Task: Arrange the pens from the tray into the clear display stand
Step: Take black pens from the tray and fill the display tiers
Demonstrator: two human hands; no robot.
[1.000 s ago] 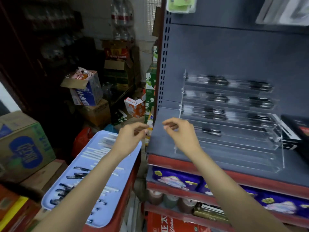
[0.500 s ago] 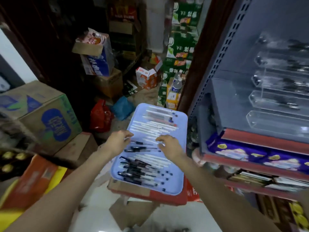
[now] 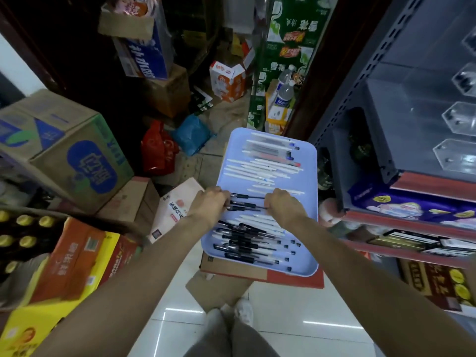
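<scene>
Both hands curl over the tray (image 3: 307, 176): left hand (image 3: 210, 203) and right hand (image 3: 282, 203) each pinch the ends of black pens (image 3: 244, 202) between them.

Pens (image 3: 253, 242) lie in tray (image 3: 307, 161), left of shelf (image 3: 412, 202).

Tray: I am looking down on the pale blue tray (image 3: 307, 176) at frame centre, lying on a red-edged carton (image 3: 293, 278).
Pens: white pens (image 3: 260, 167) are lying in the tray's upper half, black-capped pens (image 3: 247, 243) in its lower half.
Left hand: my left hand (image 3: 210, 206) is curling over three black pens (image 3: 244, 202) at mid-tray.
Right hand: my right hand (image 3: 284, 206) is curling on their other ends.
Stand: the clear display stand (image 3: 456, 150) is sitting on the grey shelf (image 3: 401, 104), right edge of frame.
</scene>
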